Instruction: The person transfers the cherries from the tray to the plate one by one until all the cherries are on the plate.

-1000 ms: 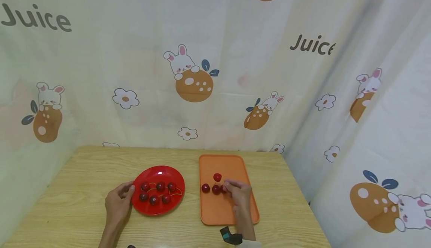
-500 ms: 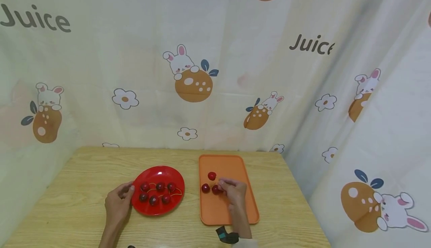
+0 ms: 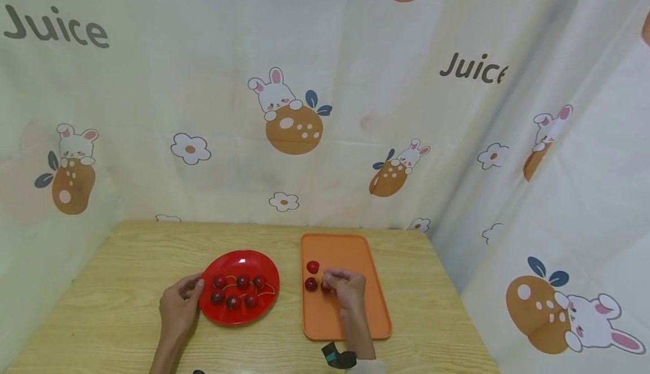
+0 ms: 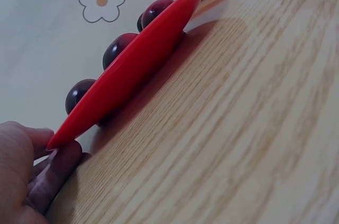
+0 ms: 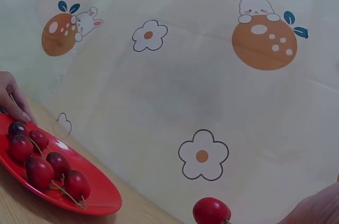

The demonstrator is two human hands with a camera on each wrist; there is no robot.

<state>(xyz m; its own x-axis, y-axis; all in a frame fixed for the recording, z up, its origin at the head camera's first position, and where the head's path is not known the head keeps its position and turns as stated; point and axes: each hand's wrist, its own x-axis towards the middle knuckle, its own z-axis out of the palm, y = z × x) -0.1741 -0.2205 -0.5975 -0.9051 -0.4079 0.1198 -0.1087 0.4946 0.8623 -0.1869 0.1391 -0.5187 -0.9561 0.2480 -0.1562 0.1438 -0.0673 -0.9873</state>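
Note:
My left hand [image 3: 179, 306] holds the left rim of a round red plate [image 3: 238, 317]. In the left wrist view, the plate's edge [image 4: 114, 97] sits between the thumb and fingers. Several dark red cherries [image 3: 233, 302] with stems lie on the plate. Over an orange tray [image 3: 345, 320], my right hand [image 3: 349, 290] pinches a bright red cherry [image 3: 312, 267], seemingly by its stem; the fingertips hide the grip. Whether this cherry touches the tray, I cannot tell. A darker cherry [image 3: 311, 284] lies below it on the tray, and another cherry [image 3: 325, 287] is partly hidden by the fingers.
Plate and tray stand side by side on a light wooden table [image 3: 127, 261], with a narrow gap between them. A printed curtain [image 3: 223, 97] hangs behind the table and along its sides. A black strap [image 3: 337, 357] shows at the right wrist.
My right hand has moved left across the tray, and the bright red cherry has shifted left with it. The left hand and the plate have stayed put.

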